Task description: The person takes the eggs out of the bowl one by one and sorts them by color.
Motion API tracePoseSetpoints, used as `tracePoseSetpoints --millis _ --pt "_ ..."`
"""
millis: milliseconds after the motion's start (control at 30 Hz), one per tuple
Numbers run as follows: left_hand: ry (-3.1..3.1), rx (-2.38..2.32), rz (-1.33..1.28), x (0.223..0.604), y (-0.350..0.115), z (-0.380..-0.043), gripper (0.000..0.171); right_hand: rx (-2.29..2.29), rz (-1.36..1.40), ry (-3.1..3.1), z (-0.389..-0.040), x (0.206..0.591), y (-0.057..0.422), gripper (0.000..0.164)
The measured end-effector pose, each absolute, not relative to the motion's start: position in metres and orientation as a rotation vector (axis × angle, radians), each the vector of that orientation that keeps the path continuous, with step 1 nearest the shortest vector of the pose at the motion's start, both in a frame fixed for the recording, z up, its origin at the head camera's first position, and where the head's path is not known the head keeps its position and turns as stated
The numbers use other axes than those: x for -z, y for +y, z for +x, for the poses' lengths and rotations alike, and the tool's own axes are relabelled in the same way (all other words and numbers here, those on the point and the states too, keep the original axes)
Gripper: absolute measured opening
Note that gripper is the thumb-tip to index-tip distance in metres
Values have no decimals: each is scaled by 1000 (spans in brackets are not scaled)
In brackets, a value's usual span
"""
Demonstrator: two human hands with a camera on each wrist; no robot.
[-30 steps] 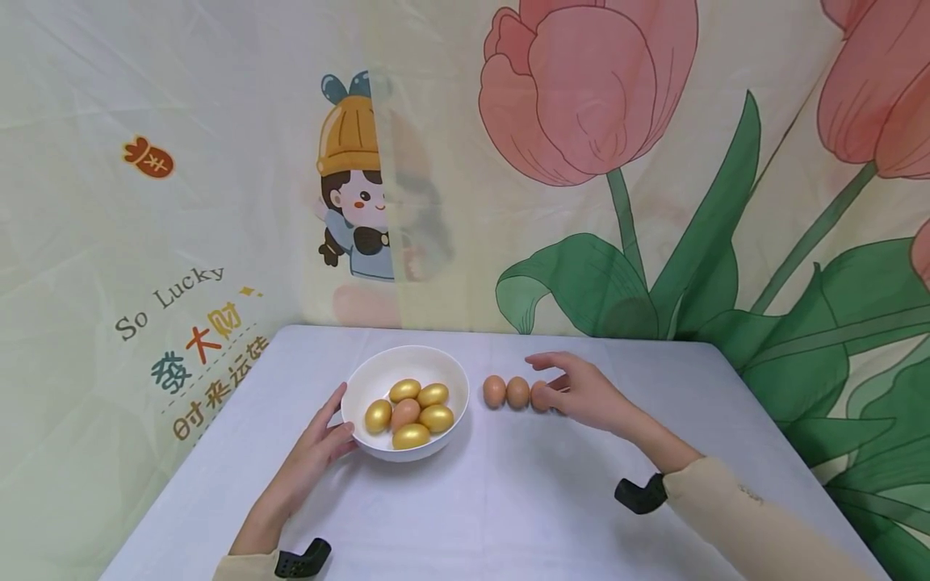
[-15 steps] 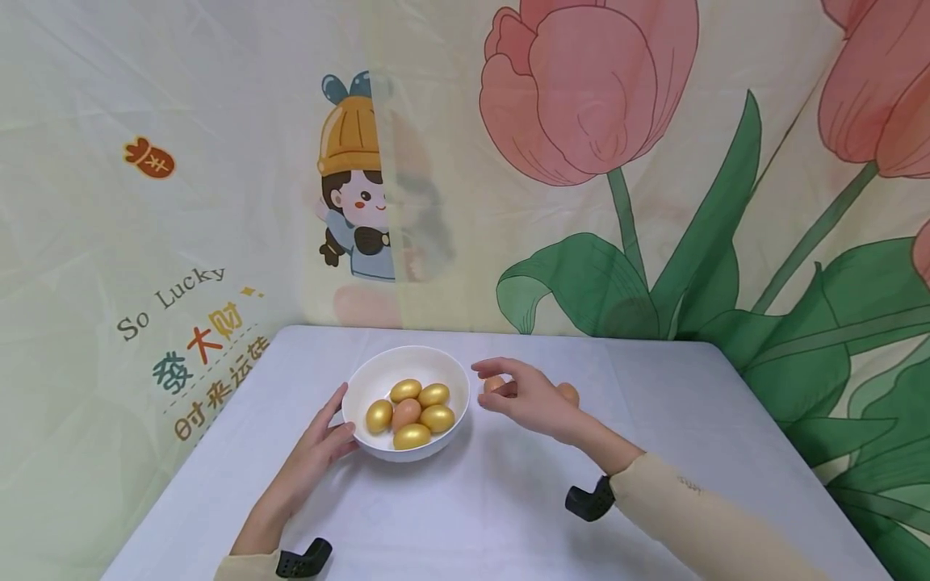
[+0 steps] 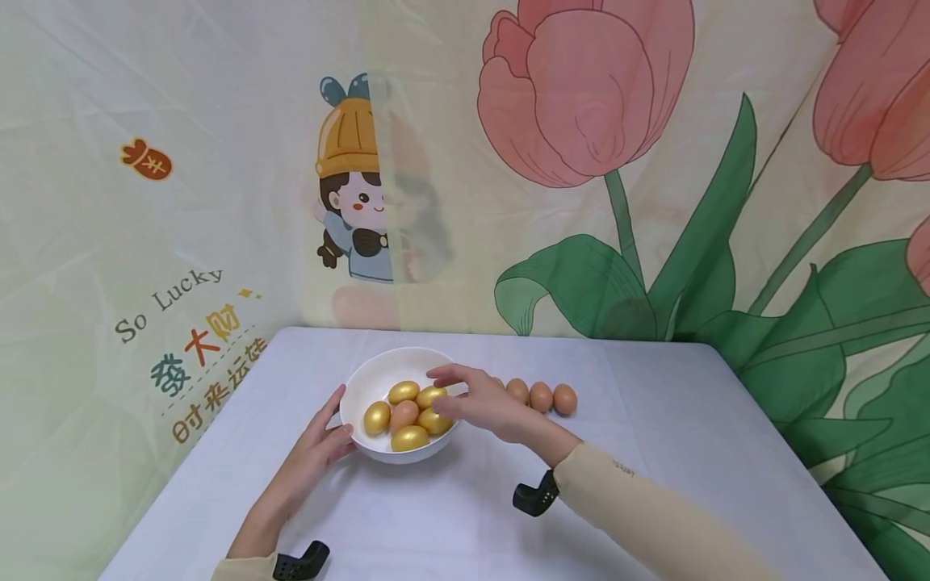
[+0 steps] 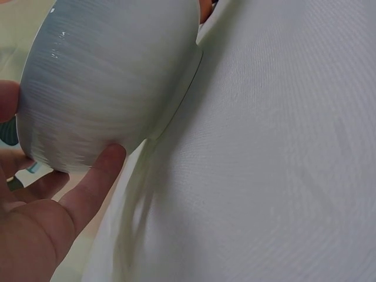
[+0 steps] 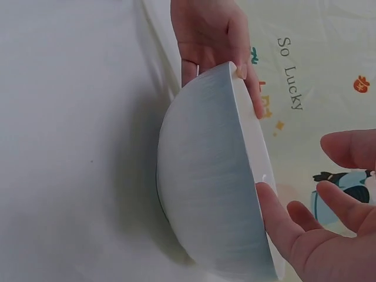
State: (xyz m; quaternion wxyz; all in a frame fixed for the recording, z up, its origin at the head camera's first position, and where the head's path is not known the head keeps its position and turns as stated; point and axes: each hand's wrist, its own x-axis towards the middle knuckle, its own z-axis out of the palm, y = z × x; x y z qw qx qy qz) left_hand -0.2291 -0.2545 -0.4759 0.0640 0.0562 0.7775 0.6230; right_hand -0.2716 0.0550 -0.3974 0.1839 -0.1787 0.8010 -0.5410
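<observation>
Our right hand [image 3: 485,406] has moved left from the brown eggs [image 3: 541,397] and hangs spread, holding nothing, over golden eggs [image 3: 410,438] in the white bowl [image 3: 400,457], lower centre; our left hand [image 3: 312,448] grips the bowl.

We see the bowl [image 3: 372,379] on the worktop [image 3: 465,516] near its far edge, closer to the far-left corner than the far-right. Inside, one egg [image 3: 404,415] lies in the middle, with five other eggs [image 3: 377,418] around it. To the bowl's right, four more eggs [image 3: 541,397] form a row along the far edge. We find the left hand [image 3: 316,444] at the bowl's left side, the right hand [image 3: 483,403] over its right rim.
</observation>
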Motion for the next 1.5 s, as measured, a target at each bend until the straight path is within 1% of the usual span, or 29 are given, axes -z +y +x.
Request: tracePoseSetpoints --millis 200,333,533,900,1067,1167,1500 --pt "2356 -1873 162 476 -255 -228 73 1639 -483 2071 -277 403 36 55" --pt "2359 -1865 163 475 -255 -227 73 1630 -472 2031 -282 406 26 57" --pt "2351 -1869 170 474 -256 -227 72 1582 -486 2035 -283 407 16 53" --pt "2342 -1886 168 474 -257 -226 72 1428 -493 2258 -285 414 -4 49" --pt "2325 -1898 168 472 -257 -225 72 1262 -582 2455 -286 419 -14 45" --pt "2318 -1905 166 472 -256 -226 72 1221 -637 2510 -288 422 -17 46" --pt "2325 -1887 137 474 -256 -227 72 1083 -675 2639 -295 432 -28 51"
